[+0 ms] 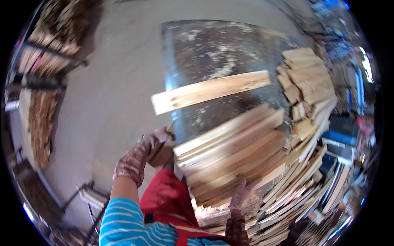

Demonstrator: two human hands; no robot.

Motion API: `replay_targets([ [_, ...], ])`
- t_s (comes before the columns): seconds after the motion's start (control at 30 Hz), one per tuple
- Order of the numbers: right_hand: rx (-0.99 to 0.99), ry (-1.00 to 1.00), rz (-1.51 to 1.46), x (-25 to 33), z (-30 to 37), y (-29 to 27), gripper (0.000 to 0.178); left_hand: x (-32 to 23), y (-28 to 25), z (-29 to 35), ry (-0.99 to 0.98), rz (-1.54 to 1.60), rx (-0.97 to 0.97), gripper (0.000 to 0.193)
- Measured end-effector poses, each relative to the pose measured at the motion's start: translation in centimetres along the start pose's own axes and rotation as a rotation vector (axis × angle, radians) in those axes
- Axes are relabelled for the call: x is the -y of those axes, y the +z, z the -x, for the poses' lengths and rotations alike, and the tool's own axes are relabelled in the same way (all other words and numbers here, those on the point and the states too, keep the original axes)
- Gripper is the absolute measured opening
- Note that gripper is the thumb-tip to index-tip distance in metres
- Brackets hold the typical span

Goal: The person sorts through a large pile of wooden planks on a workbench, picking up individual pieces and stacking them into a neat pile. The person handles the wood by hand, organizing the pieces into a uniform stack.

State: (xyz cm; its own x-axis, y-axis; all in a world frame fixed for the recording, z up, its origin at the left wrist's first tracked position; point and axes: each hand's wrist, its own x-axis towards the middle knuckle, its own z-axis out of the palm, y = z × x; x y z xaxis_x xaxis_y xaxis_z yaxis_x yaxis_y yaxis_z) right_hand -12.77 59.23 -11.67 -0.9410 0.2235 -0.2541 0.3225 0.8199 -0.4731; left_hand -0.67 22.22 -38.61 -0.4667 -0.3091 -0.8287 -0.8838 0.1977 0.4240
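Dark tabletop [250,48] bears boards [234,156], long axes rising rightward; right hand's [238,199] fingers spread, left hand's [143,151] I cannot tell.

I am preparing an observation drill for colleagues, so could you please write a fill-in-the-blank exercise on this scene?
The apron is ____.
The striped sleeve is white and ____.
The lone board lies ____ from the person than the board row.
Of the left hand and right hand, the ____ one is nearer the lone board.

Missing words: red; blue; farther; left.
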Motion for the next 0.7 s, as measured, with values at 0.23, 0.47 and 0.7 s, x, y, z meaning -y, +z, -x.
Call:
replay_targets([
  [0.23,-0.003,0.005,-0.207,0.5,0.2,0.7,0.098,-2.4,-1.7,-7.7,0.007,-0.412,-0.038,0.051],
  [0.47,0.096,0.184,-0.533,4.5,0.0,-0.2,0.11,-2.4,-3.5,-11.7,0.11,-0.519,-0.275,0.05],
  [0.7,0.026,0.024,-0.045,1.3,-0.4,0.0,0.118,-8.1,6.8,-1.4,0.46,-0.241,-0.193,0.048],
])
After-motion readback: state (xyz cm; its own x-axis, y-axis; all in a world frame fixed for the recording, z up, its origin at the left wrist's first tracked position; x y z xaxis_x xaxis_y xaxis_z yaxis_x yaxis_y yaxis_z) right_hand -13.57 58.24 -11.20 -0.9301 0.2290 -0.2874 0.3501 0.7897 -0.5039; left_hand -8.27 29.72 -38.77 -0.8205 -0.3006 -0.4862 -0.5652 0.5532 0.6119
